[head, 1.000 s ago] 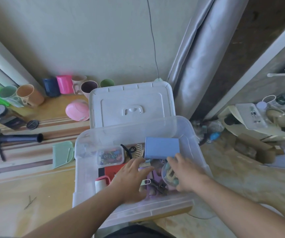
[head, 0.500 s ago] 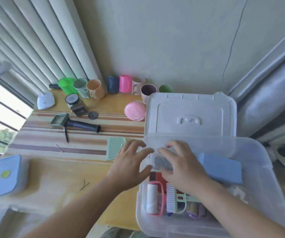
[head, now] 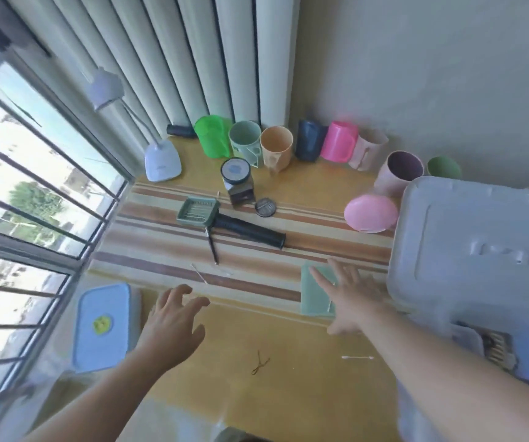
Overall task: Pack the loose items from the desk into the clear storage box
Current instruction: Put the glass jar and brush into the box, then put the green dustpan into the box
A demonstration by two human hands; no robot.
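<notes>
On the yellow desk (head: 224, 393), left hand (head: 173, 320) spread, holding nothing, right hand (head: 349, 295) flat, fingers open over pale green card (head: 314, 295), beside clear storage box (head: 473, 250), no legible writing.

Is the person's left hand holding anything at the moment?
No, the left hand hovers open and empty above the bare desk, its fingers spread and touching nothing.

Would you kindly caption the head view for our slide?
Both open hands, left and right, reach over the desk toward a pale green card.
</notes>
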